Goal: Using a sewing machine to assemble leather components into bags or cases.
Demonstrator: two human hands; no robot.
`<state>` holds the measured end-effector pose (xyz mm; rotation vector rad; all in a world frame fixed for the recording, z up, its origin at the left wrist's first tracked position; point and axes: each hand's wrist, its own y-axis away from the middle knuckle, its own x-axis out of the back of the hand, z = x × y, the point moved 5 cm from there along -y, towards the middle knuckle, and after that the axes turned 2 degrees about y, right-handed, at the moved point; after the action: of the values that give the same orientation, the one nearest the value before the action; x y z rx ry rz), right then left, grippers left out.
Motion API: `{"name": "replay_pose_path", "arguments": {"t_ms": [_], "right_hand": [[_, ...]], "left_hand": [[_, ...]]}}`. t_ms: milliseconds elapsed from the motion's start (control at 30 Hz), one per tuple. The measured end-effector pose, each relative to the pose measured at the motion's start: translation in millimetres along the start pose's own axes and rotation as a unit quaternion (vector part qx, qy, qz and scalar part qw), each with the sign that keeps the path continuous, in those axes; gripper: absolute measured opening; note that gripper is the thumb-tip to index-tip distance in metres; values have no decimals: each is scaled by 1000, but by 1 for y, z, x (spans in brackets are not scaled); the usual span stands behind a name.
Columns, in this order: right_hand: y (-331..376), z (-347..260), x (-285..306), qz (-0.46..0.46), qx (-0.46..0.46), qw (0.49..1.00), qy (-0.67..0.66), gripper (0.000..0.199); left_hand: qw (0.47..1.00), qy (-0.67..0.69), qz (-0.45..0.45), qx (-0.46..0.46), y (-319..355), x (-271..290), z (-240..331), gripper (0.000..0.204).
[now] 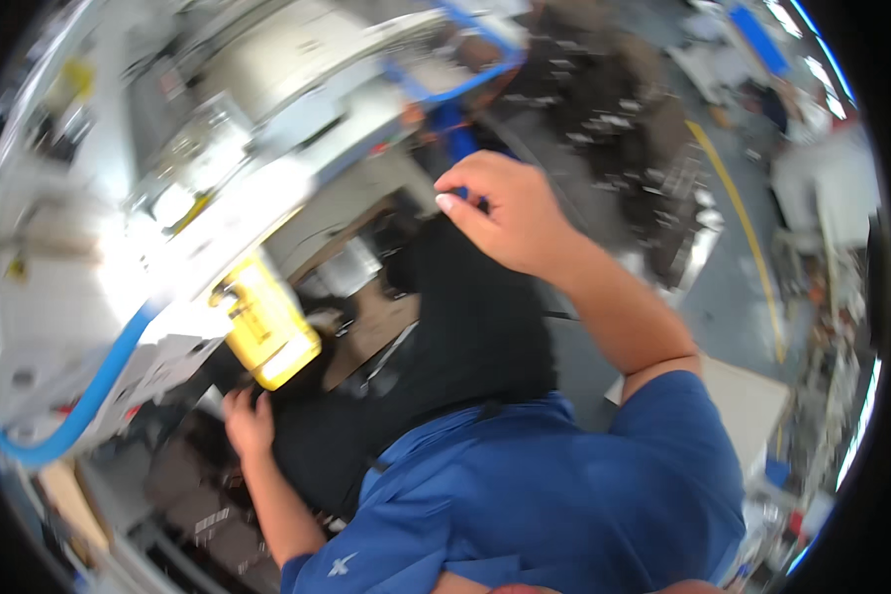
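Note:
My right hand (513,214) is raised above my lap, with thumb and fingers closed on a small dark blue piece (462,192). Its full shape is hidden by the fingers. Low at the left, my left hand (249,422) hangs beside my thigh, its fingers a little apart and blurred. Just above that hand is a bright yellow container (272,327), hanging at the edge of the white workbench (218,233). A pale piece (211,400) shows next to the left fingertips; I cannot tell whether they touch.
A thick blue hose (94,401) curves off the bench at the left. Beyond my right hand stands a blue-framed holder (455,94). Stacks of dark brown parts (614,119) lie at the far right. A yellow line (738,218) runs along the grey floor.

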<state>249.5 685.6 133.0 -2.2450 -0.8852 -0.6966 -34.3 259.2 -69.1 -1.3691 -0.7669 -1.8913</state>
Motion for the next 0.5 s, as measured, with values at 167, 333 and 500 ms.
{"name": "replay_pose_path", "arguments": {"t_ms": [167,333,500], "right_hand": [[95,138,72,119,-143,931,316,17],[219,213,184,298,-417,776,367,29],[348,313,225,310,-628,661,270,42]], "left_hand": [[998,-15,-19,-50,3,-8,-36,30],[997,20,-52,-62,-16,-15,-5,30],[989,41,-66,-122,-17,-23,14,29]]}}
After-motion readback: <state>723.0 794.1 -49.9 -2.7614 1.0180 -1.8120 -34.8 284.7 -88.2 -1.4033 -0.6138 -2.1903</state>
